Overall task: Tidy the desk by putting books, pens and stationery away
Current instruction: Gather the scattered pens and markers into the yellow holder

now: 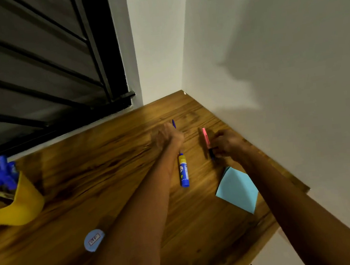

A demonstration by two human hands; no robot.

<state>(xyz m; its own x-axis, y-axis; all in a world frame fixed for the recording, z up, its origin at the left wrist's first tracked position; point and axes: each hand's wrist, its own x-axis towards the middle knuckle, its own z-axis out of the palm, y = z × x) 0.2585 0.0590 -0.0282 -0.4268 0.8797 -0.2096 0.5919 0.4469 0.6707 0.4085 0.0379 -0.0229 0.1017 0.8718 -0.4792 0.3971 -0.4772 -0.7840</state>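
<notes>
Pink pen (205, 136) lies near desk (99, 162) back corner, right hand (227, 143) pinching its dark lower end; left hand (167, 136) curled round a blue pen (173, 123), blue-yellow marker (183, 170) just beside the wrist. Best to lift both pens clear, then carry them across. Yellow holder (24, 204), far left, already holds blue pens (4, 171).

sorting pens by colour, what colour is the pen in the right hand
Pink with a dark end, seen in the head view: pen, right hand.
</notes>
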